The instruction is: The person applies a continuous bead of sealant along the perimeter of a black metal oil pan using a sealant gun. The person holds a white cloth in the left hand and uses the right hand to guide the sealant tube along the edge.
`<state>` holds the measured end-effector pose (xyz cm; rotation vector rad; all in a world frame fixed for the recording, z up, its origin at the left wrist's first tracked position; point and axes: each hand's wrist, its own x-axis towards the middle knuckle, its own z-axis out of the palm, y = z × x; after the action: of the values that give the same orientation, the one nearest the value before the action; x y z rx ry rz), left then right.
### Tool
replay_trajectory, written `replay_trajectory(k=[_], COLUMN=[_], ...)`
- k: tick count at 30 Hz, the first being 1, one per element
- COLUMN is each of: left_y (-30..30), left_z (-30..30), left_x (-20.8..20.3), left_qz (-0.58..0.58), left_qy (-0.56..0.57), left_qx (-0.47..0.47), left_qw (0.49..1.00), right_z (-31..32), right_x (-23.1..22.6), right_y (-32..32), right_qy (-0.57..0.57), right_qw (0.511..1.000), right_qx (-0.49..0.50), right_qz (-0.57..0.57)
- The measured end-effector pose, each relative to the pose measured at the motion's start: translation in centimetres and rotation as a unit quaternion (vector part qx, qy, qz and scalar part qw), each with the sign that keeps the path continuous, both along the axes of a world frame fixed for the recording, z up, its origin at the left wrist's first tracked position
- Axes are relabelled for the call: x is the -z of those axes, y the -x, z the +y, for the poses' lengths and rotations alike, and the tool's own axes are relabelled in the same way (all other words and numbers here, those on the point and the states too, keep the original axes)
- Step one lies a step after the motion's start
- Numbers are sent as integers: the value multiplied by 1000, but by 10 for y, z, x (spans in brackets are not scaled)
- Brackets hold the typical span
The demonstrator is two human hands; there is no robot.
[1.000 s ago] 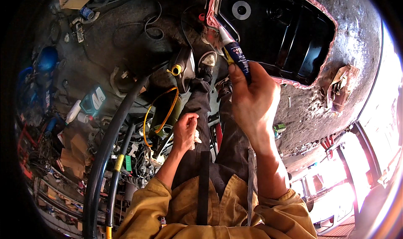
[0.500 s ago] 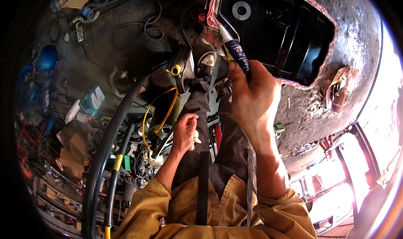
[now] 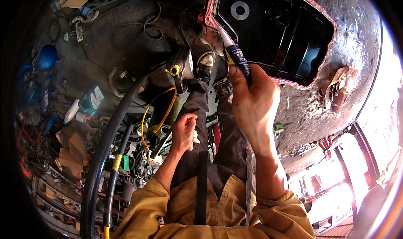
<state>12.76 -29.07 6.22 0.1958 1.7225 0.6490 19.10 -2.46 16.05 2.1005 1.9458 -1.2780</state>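
Note:
My right hand (image 3: 255, 102) is closed around a dark blue sealant tube (image 3: 238, 59) with a pale nozzle. The nozzle points away from me and meets the near left rim of a black metal oil pan (image 3: 260, 37). Pinkish-red sealant (image 3: 321, 8) runs along the pan's rim, and a pale ring-shaped magnet or washer (image 3: 240, 10) lies inside. Low beside my left thigh, my left hand (image 3: 183, 132) has its fingers curled round a crumpled white rag (image 3: 195, 139), mostly hidden by the hand.
A dark jug with a yellow cap (image 3: 174, 70) stands by my left foot, near a yellow hose loop (image 3: 145, 121). Long black bars (image 3: 100, 163) rise on my left. Teal bottle (image 3: 91, 101), cardboard (image 3: 72, 155) and clutter lie beyond them. A crumpled brown wrapper (image 3: 341, 88) lies right of the pan.
The tube and my right hand have shifted very slightly toward me along the pan's left rim. My left hand has stayed in place.

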Motion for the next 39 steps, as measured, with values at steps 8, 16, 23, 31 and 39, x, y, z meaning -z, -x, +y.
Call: replay_trajectory(k=[8,16,23,31,39], left_y=[-4,0,1,2,-1], left_z=[0,6,2,5,28], left_x=[4,-2,1,-2,-17], left_qz=[28,-6,19,6,241], left_qy=[-17,13,-7,7,-41], left_qx=[0,-8,-2,-9,121], left_qw=[999,1000,1000,1000,962], right_z=[-3,-2,1,0,-51], right_x=[-4,6,7,4,-22], right_y=[-3,2,7,16,38], right_qy=[17,0,11,44,-22], right_qw=[1000,999,998,995,984], right_qx=[4,30,30,52,-141], right_qz=[1,39,47,74,108])
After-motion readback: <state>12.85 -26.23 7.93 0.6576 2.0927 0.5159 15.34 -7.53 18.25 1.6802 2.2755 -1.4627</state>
